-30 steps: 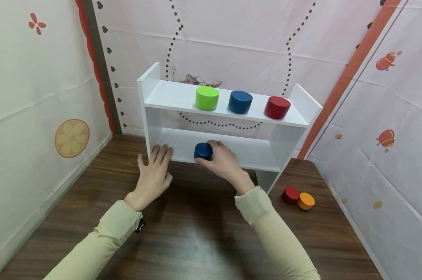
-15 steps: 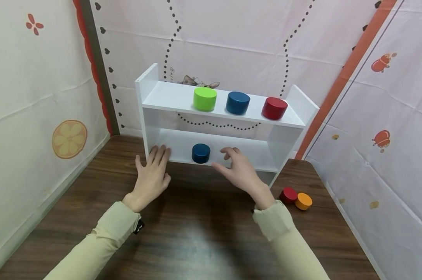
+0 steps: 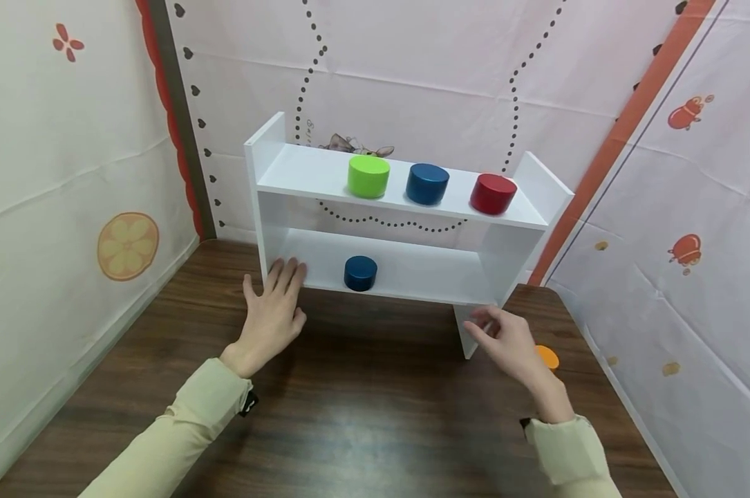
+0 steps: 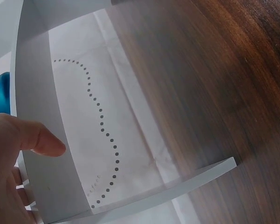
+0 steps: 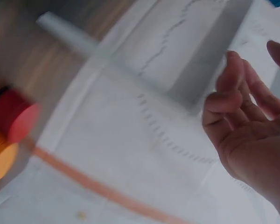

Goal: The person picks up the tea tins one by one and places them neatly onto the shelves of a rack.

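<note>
A white two-tier shelf [image 3: 437, 273] stands on the table. My left hand [image 3: 269, 318] rests its straight fingers on the lower board's left end; in the left wrist view its thumb [image 4: 49, 141] lies against the board. On that lower board sits a blue cylinder [image 3: 360, 273], right of the left hand and apart from it. My right hand [image 3: 508, 342], fingers loosely bent and holding nothing, hovers by the shelf's lower right corner. Beyond it lie an orange cylinder [image 3: 547, 357], partly covered in the head view, and a red cylinder [image 5: 15, 114], seen only in the right wrist view.
On the upper board stand a green cylinder [image 3: 368, 176], another blue cylinder [image 3: 427, 184] and another red cylinder [image 3: 493, 194], spaced apart. Patterned cloth walls [image 3: 412, 62] enclose the dark wooden table [image 3: 350, 415] at the back and sides.
My right hand has let go of the blue cylinder on the lower board and moved right and toward me, past the shelf's right side. The left hand stays in place.
</note>
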A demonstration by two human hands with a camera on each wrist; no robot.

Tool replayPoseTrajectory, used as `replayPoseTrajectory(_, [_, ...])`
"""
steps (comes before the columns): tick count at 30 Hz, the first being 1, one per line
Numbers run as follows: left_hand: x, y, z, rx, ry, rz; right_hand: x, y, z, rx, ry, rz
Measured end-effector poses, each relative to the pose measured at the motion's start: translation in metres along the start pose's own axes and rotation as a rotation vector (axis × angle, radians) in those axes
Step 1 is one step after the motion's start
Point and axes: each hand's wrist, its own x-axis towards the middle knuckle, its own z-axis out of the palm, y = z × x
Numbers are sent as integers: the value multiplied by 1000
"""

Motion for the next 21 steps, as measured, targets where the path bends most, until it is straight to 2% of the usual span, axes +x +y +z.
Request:
replayPoseTrajectory(3, [1, 0, 0, -2, 10, 4, -9, 25, -8, -49, 53, 41])
replayPoseTrajectory(6, [1, 0, 1, -5, 14, 4, -14, 50, -15, -112, 62, 122])
replayPoseTrajectory(10, [1, 0, 1, -6, 8, 2, -21, 80, -18, -194, 25, 225])
replayPoseTrajectory(14, [0, 0, 0, -4, 4, -1, -29, 107, -14, -250, -14, 257])
replayPoseTrajectory(17, [0, 0, 0, -3, 5, 0, -35, 122, -11, -298, -35, 288])
replayPoseTrajectory(21, [-1, -1, 0, -6, 1, 3, -43, 138, -14, -327, -102, 392])
